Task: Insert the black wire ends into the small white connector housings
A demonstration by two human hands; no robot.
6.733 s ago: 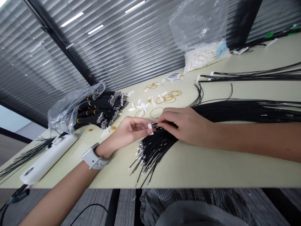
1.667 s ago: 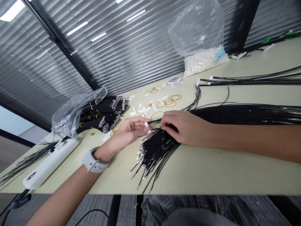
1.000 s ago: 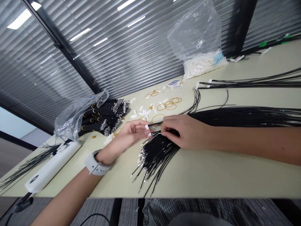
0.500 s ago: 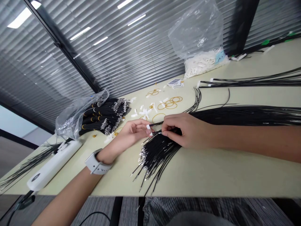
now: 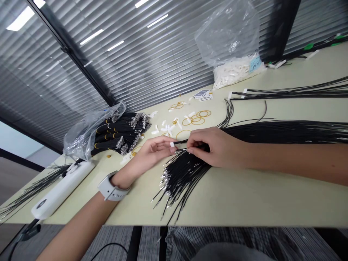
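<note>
The left hand [image 5: 160, 149] has its thumb and fingers drawn close together, pinching a small white plug [image 5: 172, 144] that sits between the two hands, just above the surface [image 5: 244, 199]. Dark strands run from the plug toward the right hand [image 5: 201, 145], whose thumb and forefinger are pressed together on a black wire [image 5: 184, 149] near its metal end. The fingers cover much of this spot, so I cannot tell whether that wire's tip touches the plug; it seems to point toward it.

Under and beside the right hand lies a thick wire pile [image 5: 179, 174], its silver tips fanned out toward the near left and its long part stretching away to the right. A gray watch [image 5: 112, 188] is strapped around the left wrist.

Beyond the hands, yellow rubber bands [image 5: 197, 118] and loose white pieces [image 5: 168, 128] are scattered, with a small stack of cards [image 5: 203, 95] farther back. A clear bag [image 5: 233, 72] of white pieces stands against the window blinds [image 5: 154, 61]. To its right, thin wires with white ends [image 5: 288, 95] lie flat.

On the left, tied black bundles [image 5: 116, 134] stick out of another plastic bag [image 5: 77, 139], near a white power strip [image 5: 63, 190] that lies at a slant.
</note>
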